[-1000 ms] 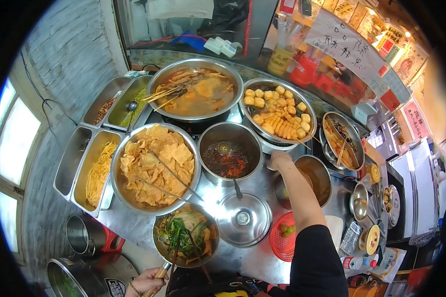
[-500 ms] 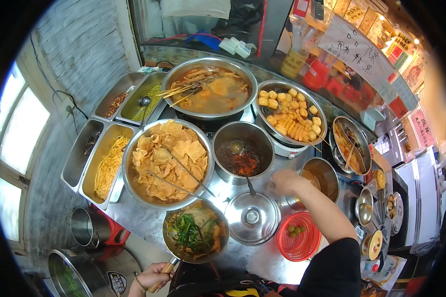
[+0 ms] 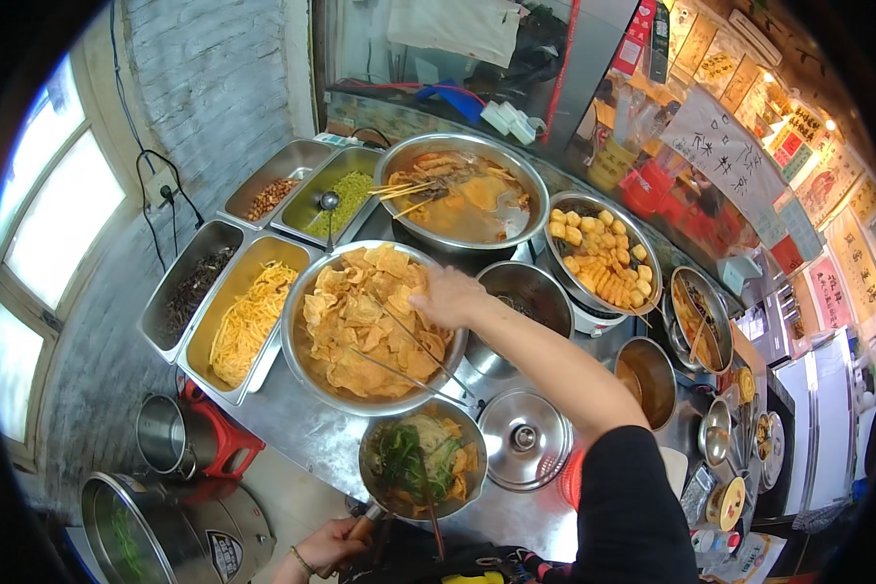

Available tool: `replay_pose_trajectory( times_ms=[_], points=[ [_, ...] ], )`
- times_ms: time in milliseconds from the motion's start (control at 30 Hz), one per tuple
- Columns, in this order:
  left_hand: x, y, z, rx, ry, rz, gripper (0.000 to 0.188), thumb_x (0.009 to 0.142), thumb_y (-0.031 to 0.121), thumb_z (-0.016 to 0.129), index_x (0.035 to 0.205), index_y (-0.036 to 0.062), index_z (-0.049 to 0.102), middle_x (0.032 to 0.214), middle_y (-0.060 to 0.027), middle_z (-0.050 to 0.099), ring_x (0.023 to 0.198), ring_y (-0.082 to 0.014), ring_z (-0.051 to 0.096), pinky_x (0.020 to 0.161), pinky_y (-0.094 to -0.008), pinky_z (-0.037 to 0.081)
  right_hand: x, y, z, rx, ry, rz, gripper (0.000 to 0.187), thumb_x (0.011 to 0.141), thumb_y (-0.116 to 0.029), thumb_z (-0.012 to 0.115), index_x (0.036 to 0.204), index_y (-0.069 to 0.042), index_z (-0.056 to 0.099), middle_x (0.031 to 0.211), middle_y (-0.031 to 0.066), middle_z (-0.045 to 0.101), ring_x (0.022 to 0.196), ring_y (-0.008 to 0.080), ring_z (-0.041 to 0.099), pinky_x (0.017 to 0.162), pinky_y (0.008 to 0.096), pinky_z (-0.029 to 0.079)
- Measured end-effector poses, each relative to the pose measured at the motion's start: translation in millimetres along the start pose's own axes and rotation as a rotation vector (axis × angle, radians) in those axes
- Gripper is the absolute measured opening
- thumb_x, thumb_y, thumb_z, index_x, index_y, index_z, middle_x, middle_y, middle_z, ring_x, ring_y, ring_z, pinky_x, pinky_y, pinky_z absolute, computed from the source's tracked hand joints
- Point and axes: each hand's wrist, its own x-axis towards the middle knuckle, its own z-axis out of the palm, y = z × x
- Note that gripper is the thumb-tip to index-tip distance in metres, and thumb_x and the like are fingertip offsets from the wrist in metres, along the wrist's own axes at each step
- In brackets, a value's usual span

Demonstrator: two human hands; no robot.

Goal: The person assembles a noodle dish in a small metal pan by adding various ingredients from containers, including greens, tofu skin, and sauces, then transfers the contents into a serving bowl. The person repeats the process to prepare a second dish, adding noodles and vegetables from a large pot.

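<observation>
My left hand (image 3: 329, 546) is closed round the wooden handle (image 3: 364, 527) of a metal saucepan (image 3: 370, 484). Green leaves (image 3: 426, 456) and pale, broth-soaked food lie in it, with dark chopsticks (image 3: 431, 511) leaning out towards me. Above the right side of a wide steel bowl of crisp golden fried sheets (image 3: 355, 316) is my right hand (image 3: 452, 297), its fingers bent towards the pieces. Whether it touches or grips any is unclear. A pair of metal tongs (image 3: 443, 365) lies across this bowl. My right forearm covers part of a deep steel pot (image 3: 545, 292).
Trays of yellow shreds (image 3: 253, 326), dark shreds (image 3: 197, 290), peanuts (image 3: 273, 198) and chopped greens (image 3: 348, 195) stand left. Behind are a skewer broth pan (image 3: 477, 209) and a fried tofu pan (image 3: 602, 248). A lidded pot (image 3: 501, 438) and a red basket (image 3: 571, 477) sit nearer.
My right hand has moved left and forward, from beside the deep pot to over the bowl of fried sheets. My left hand still holds the saucepan. The whole view has shifted.
</observation>
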Motion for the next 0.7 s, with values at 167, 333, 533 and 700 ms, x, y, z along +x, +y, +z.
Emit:
replay_pose_trajectory(
  times_ms=[167,333,533,700],
  points=[
    [2,1,8,-0.024,0.042,0.026,0.017,0.079,0.007,0.061,0.094,0.0036,0.055,0.069,0.0004,0.054,0.05,-0.0072,0.048,0.044,-0.0216,0.038,55,22,12,0.115,-0.046,0.167,0.086,0.086,-0.06,0.043,0.143,0.0,0.021,0.142,0.0215,0.036,0.131,0.0307,0.037,0.104,0.0429,0.031],
    [3,4,6,-0.035,0.021,0.023,0.022,0.076,0.011,0.065,0.094,0.0018,0.056,0.071,-0.0005,0.054,0.058,-0.0097,0.051,0.052,-0.0234,0.042,75,11,14,0.149,-0.037,0.178,0.081,0.085,-0.06,0.044,0.138,0.0,0.033,0.135,0.0167,0.047,0.126,0.0283,0.045,0.103,0.0451,0.028],
    [9,10,-2,0.106,0.011,0.051,0.021,0.073,0.011,0.063,0.091,0.0013,0.056,0.07,-0.0017,0.054,0.059,-0.0111,0.053,0.052,-0.025,0.043,66,22,9,0.131,-0.024,0.245,0.078,0.084,-0.059,0.048,0.136,-0.001,0.037,0.131,0.0183,0.049,0.123,0.03,0.046,0.104,0.0456,0.031],
    [7,10,-13,0.046,-0.083,-0.007,0.019,0.076,0.008,0.061,0.091,0.0015,0.053,0.065,-0.0027,0.053,0.047,-0.0118,0.05,0.042,-0.0251,0.04,33,2,10,-0.005,0.061,0.092,0.06,0.076,-0.034,0.061,0.124,0.001,0.05,0.133,0.0185,0.048,0.125,0.0278,0.045,0.099,0.0384,0.039]
  ],
)
